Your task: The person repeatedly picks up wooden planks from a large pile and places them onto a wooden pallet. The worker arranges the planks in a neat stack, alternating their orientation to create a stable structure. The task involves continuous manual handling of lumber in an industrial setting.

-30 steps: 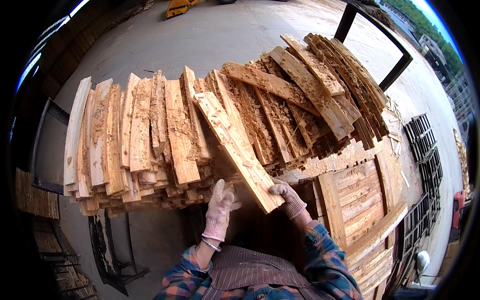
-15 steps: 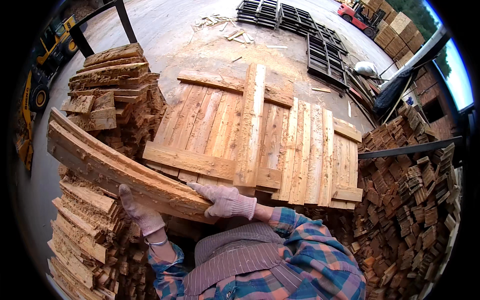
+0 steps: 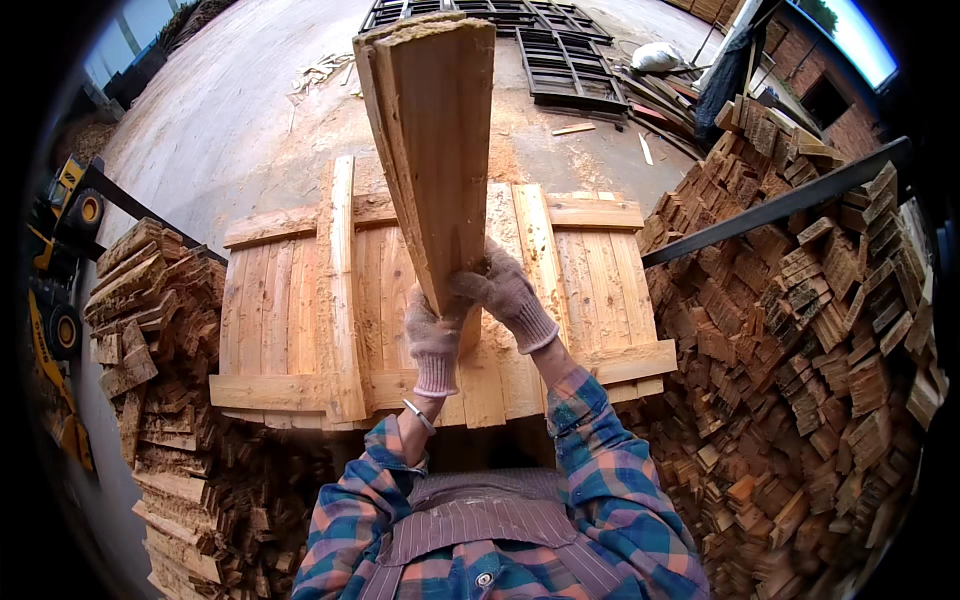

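Observation:
A small bundle of long wooden boards (image 3: 445, 150) stands tilted up in front of me, its far end rising toward the top of the view. My left hand (image 3: 432, 340), in a pale knitted glove, is closed around the near end from the left. From the right, my gloved right hand (image 3: 508, 297) grips the same end, thumb across the broad face. Below the bundle lies a bench top of planks (image 3: 285, 305) with crosswise boards along its far and near sides. One loose board (image 3: 343, 290) lies lengthwise across it, left of my hands.
Rough boards are piled at the left (image 3: 160, 300), and a larger heap of short wood pieces (image 3: 800, 400) fills the right. A dark metal bar (image 3: 780, 212) juts over that heap. Black metal frames (image 3: 570, 70) lie on the ground beyond. Yellow machinery (image 3: 60, 310) stands far left.
The boards have swung from over the left pile to the middle, above the bench, and now point away from me. Both hands have moved to their near end. My view has turned right.

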Motion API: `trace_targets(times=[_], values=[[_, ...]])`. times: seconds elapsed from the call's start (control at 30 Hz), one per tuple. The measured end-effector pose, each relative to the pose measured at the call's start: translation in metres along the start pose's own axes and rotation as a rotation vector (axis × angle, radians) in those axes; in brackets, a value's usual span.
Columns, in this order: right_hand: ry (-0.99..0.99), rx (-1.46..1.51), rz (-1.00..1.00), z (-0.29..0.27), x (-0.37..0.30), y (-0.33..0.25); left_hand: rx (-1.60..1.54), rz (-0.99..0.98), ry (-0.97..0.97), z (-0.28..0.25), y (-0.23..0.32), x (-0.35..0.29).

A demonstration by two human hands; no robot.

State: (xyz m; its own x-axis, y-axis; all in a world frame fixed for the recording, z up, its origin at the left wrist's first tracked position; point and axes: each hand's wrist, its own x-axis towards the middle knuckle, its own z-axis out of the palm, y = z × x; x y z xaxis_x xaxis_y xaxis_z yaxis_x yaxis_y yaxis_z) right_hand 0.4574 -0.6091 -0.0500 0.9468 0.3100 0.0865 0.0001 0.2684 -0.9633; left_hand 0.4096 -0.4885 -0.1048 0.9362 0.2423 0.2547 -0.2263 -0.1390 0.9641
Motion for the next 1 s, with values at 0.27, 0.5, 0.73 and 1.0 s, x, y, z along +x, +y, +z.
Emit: trace_targets(times=[0.27, 0.5, 0.73, 1.0], values=[[0.321, -0.166, 0.060, -0.151, -0.042, 0.022, 0.012, 0.006, -0.369, 0.068, -0.037, -0.021], [0.530, -0.805, 0.337, -0.294, -0.078, 0.107, 1.159, 0.286, -0.470, 0.050, -0.111, -0.045], [0.570, -1.167, 0.257, -0.247, -0.070, 0.151, 1.142, 0.207, -0.499, 0.054, -0.101, -0.043], [0.439, -1.441, 0.436, -0.196, -0.047, 0.101, 1.102, 0.168, -0.480, 0.033, -0.093, -0.045]])
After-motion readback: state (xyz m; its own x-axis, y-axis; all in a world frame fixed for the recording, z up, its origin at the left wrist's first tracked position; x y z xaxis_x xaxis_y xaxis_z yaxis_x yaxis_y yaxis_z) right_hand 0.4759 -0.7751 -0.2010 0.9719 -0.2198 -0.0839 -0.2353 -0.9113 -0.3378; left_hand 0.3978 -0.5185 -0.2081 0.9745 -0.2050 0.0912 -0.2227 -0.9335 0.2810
